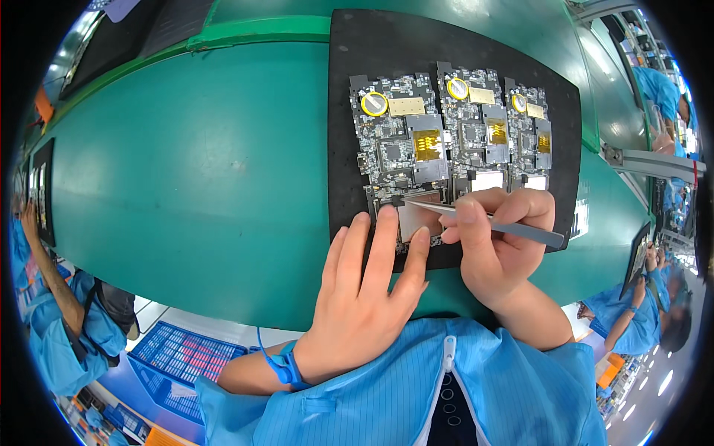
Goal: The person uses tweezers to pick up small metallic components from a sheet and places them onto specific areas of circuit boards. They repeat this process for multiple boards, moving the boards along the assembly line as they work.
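Note:
Three printed circuit boards lie side by side on a black mat [416,41]. The leftmost circuit board [393,152] carries a yellow-rimmed coin cell [374,103], a patch of amber tape [428,146] and a silvery metal plate [418,221] near its lower end. My left hand [353,297] lies with fingers spread across that lower end, fingertips on or just above it. My right hand [506,241] is closed on grey tweezers [529,233], whose pointed tips reach the plate's upper left edge. The middle circuit board [472,134] and the right circuit board [528,130] look alike.
The mat rests on a green table [186,171]. A blue wristband [285,366] with a cord circles my left wrist. A blue plastic basket [182,349] stands below the table's left front edge. People in blue work at both sides, with a metal frame [654,162] at the right.

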The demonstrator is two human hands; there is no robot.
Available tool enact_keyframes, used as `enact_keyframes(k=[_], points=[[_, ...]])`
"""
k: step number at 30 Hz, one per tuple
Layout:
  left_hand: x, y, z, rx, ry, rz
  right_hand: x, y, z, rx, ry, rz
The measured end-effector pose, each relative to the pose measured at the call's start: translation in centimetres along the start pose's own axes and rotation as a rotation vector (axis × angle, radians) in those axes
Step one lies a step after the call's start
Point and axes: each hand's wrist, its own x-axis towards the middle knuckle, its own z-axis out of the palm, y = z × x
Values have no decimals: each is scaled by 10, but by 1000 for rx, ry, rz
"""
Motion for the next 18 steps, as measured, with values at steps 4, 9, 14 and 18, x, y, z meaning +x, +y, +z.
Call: enact_keyframes(k=[4, 9, 14, 18], points=[[-7, 2, 4, -6, 31, -3, -1, 4, 1, -31, -64, -37], [-6, 2, 4, -20, 46, 1, 0, -4, 5, -156, -125, -66], [-10, -3, 6, -5, 69, 9, 1, -6, 6, -359, -211, -346], [-7, -1, 4, -21, 49, 7, -2, -17, 2, -6, -42, -135]])
